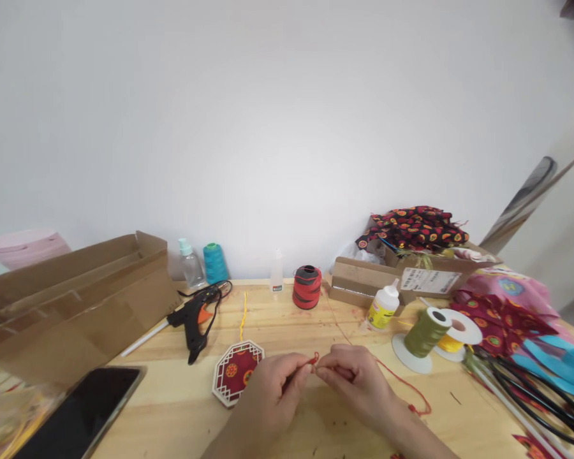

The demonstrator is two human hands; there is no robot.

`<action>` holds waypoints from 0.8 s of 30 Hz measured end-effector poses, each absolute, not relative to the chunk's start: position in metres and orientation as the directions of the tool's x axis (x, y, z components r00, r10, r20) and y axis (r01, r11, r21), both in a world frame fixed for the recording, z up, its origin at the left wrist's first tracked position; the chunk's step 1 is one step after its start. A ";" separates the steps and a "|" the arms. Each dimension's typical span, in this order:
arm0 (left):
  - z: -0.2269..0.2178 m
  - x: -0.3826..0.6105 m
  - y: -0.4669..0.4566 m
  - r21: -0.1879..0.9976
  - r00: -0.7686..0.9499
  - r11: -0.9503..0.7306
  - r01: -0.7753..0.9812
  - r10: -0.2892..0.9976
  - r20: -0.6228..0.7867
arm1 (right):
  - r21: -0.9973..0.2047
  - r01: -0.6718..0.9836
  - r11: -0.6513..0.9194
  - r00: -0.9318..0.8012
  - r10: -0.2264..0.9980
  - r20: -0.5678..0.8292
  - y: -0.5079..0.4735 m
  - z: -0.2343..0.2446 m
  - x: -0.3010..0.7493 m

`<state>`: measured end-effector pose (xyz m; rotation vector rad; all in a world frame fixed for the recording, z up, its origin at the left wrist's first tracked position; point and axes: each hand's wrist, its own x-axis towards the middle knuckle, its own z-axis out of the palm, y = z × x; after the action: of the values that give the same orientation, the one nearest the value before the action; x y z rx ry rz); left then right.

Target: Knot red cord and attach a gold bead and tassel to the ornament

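Pinching a thin red cord (312, 361), the left hand (278, 386) and right hand (356, 378) are closed and nearly meet over the worktop (287, 331). The cord makes a small loop between the hands; beyond the right wrist, a red strand (406, 382) curls loosely.

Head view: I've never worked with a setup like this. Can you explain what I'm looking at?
There is no machine here. One camera, worn on a person's head, looks forward and down at their bare left hand and right hand. Both pinch a red cord. On the wooden table, an octagonal frame lies partly hidden by the left hand. Further left are a phone, a glue gun and a long box; to the right, a white bottle and a green spool.
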<state>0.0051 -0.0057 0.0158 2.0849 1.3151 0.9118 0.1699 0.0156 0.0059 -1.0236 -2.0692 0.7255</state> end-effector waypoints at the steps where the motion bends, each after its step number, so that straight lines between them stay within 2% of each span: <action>1: 0.015 0.005 -0.005 0.706 0.291 -0.397 0.587 0.917 0.274 | -0.655 0.469 0.592 -0.476 0.794 0.377 0.014 0.005 0.170; 6: 0.010 0.007 -0.007 0.633 0.335 -0.426 0.647 0.904 0.265 | -0.245 0.541 0.804 -0.658 0.587 0.472 0.008 0.005 0.176; 8: 0.011 0.010 -0.009 0.581 0.399 -0.461 0.671 0.885 0.241 | -0.184 0.547 0.817 -0.675 0.560 0.480 0.008 0.008 0.180; 10: 0.012 0.012 -0.010 0.557 0.452 -0.502 0.661 0.860 0.238 | -0.258 0.548 0.796 -0.640 0.597 0.483 0.010 0.011 0.183; 12: 0.014 0.013 -0.010 0.575 0.482 -0.537 0.617 0.836 0.263 | -0.414 0.537 0.735 -0.572 0.678 0.461 0.013 0.015 0.184; 15: 0.014 0.013 -0.011 0.628 0.467 -0.530 0.569 0.837 0.284 | -0.646 0.481 0.593 -0.474 0.796 0.377 0.018 0.017 0.182; 18: 0.014 0.012 -0.012 0.663 0.426 -0.491 0.565 0.862 0.275 | -0.809 0.374 0.452 -0.432 0.858 0.280 0.021 0.014 0.177; 21: 0.013 0.011 -0.012 0.685 0.370 -0.445 0.577 0.890 0.266 | -0.873 0.310 0.376 -0.427 0.876 0.226 0.021 0.009 0.173; 24: 0.014 0.009 -0.010 0.724 0.329 -0.390 0.569 0.915 0.235 | -0.820 0.350 0.453 -0.426 0.856 0.291 0.020 0.003 0.172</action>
<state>0.0095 -0.0096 0.0135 2.0747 1.2997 0.8655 0.1721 0.0202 0.0029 -1.0075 -1.9806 0.8912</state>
